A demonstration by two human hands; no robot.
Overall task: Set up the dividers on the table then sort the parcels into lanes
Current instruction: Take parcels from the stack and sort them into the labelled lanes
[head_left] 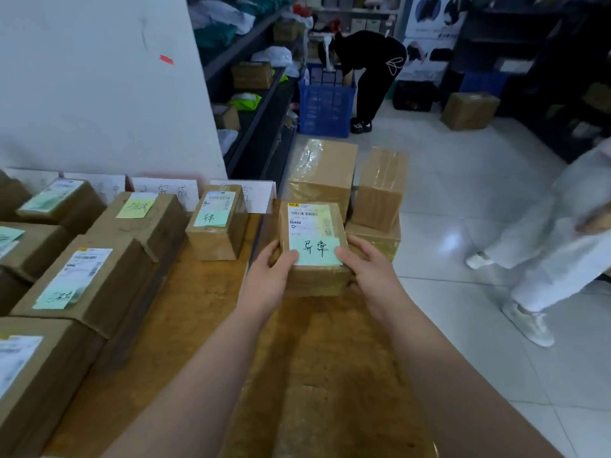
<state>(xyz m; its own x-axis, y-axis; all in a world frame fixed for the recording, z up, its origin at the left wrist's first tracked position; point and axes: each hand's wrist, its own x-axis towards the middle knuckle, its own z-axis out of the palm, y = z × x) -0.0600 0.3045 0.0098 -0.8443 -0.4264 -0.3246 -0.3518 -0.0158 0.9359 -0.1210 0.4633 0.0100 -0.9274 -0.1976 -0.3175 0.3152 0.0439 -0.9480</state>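
Wooden surface (205,312) carries sorted parcels (216,223) before white dividers (165,190). Left hand (267,279) and right hand (367,276) hold a labelled parcel (312,249), fingers wrapped round its sides, above the right end. Best read its green note, then set it squarely in the matching lane.

Bare table (211,292) lies open between the left parcels (89,279) and the stacked boxes (350,190).

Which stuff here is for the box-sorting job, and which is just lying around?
For the job:
held parcel, in left hand and right hand
sorted parcels
white divider cards
table

Just lying around:
blue crate
box on floor
shelf clutter
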